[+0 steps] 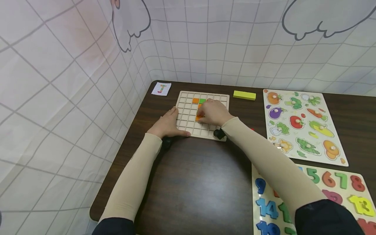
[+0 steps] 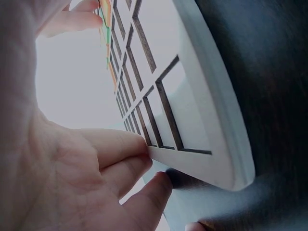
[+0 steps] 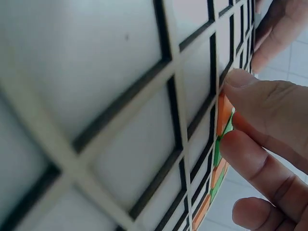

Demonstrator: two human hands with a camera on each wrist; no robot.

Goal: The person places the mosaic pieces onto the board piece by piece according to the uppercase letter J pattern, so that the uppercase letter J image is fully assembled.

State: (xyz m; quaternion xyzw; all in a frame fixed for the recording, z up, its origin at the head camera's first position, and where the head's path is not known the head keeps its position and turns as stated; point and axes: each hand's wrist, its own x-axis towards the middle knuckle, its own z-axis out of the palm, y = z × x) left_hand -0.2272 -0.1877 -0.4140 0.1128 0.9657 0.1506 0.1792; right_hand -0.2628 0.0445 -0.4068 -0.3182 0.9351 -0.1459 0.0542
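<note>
A pale wooden grid board (image 1: 182, 121) lies on the dark table, with a few orange and green square tiles in its cells. My right hand (image 1: 213, 112) is over the board's right half, its thumb and fingertips pinching an orange tile (image 3: 223, 115) at a cell. Beside that tile a green tile (image 1: 202, 101) and an orange tile (image 1: 195, 100) sit in the upper rows. My left hand (image 1: 168, 124) rests at the board's near left corner. Its fingers, fairly straight, touch the left edge, and its thumb lies along the front edge.
A small card with a coloured letter J (image 1: 161, 88) lies at the back left. Behind the board to the right is a yellow block (image 1: 244, 95). Farther right lie a vegetable puzzle board (image 1: 329, 125) and a number puzzle board (image 1: 348, 192), partly under my right sleeve.
</note>
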